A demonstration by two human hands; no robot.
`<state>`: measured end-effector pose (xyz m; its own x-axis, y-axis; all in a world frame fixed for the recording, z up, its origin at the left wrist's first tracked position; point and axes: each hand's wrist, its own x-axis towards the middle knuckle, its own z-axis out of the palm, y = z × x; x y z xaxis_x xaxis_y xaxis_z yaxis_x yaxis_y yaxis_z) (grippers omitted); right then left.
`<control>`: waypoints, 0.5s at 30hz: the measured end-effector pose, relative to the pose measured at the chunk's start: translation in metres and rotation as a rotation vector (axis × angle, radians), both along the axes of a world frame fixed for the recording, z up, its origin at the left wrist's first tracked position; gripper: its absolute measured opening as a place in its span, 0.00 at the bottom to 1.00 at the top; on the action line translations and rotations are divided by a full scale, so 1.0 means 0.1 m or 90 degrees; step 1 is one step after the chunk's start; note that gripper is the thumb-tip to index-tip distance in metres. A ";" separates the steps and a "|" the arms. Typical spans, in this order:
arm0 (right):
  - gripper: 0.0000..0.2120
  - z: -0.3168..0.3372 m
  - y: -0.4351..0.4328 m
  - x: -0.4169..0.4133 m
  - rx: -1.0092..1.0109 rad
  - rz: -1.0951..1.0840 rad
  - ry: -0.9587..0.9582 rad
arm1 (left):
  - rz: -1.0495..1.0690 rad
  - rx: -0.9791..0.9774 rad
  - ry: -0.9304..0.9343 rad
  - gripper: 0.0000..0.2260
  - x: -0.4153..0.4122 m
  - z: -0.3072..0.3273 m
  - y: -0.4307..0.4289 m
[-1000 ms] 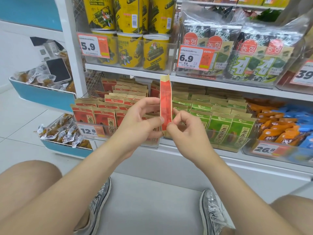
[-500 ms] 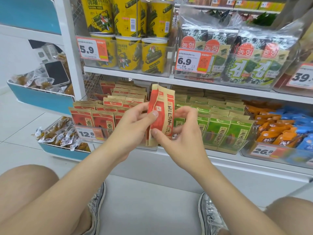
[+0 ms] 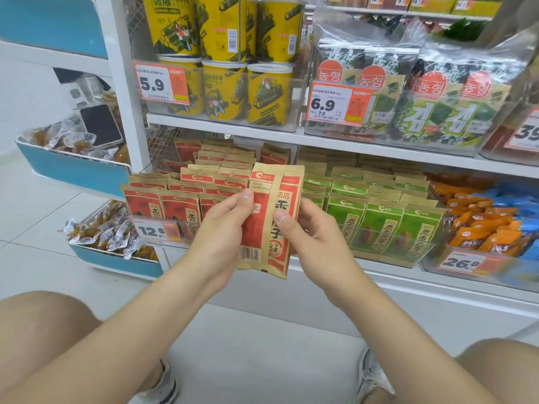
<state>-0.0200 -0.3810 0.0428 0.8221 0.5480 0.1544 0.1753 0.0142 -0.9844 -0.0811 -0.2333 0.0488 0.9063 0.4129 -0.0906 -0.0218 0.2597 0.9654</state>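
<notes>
I hold a red and tan snack packet (image 3: 269,217) upright in front of the lower shelf. It may be two packets pressed together. My left hand (image 3: 224,231) grips its left side, thumb on the front near the top. My right hand (image 3: 313,240) pinches its right side, thumb on the front, fingers behind. Just behind it, a clear bin (image 3: 154,228) holds rows of matching red packets (image 3: 180,205) standing upright.
Green packets (image 3: 379,223) fill the clear bin to the right, then orange and blue packs (image 3: 490,228). Yellow canisters (image 3: 227,91) and seaweed bags (image 3: 437,112) stand on the shelf above. Blue bins of wrapped snacks (image 3: 96,231) stand at left. My knees and shoes are below.
The packet turned from edge-on to face-on and sank lower in front of the bin. Both hands shifted their hold, from its lower edge to its two sides.
</notes>
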 end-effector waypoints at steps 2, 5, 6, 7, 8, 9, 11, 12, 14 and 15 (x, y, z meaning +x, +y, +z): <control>0.12 -0.02 0.03 -0.01 0.016 0.004 0.031 | 0.033 -0.028 0.007 0.15 0.02 0.01 -0.02; 0.11 -0.02 0.06 0.01 0.035 -0.024 0.034 | 0.050 -0.017 0.016 0.13 0.05 0.05 -0.03; 0.11 -0.03 0.06 0.02 0.047 -0.037 0.033 | 0.060 -0.006 0.004 0.10 0.06 0.07 -0.03; 0.10 -0.03 0.07 0.03 0.059 -0.050 0.030 | 0.073 0.005 -0.017 0.08 0.07 0.08 -0.03; 0.10 -0.03 0.07 0.03 0.065 -0.063 0.022 | 0.086 0.023 -0.045 0.08 0.07 0.10 -0.02; 0.10 -0.04 0.08 0.04 0.068 -0.073 0.011 | 0.099 0.058 -0.075 0.11 0.06 0.11 -0.02; 0.09 -0.04 0.08 0.05 0.070 -0.094 -0.019 | 0.113 0.212 -0.121 0.14 0.07 0.09 0.00; 0.09 -0.05 0.08 0.05 0.068 -0.107 -0.051 | 0.104 0.294 -0.128 0.12 0.06 0.07 0.00; 0.10 -0.04 0.10 0.04 0.047 -0.139 -0.146 | 0.070 0.350 -0.112 0.05 0.01 0.06 -0.03; 0.11 -0.04 0.11 0.03 0.033 -0.148 -0.188 | 0.061 0.330 -0.099 0.06 -0.01 0.06 -0.04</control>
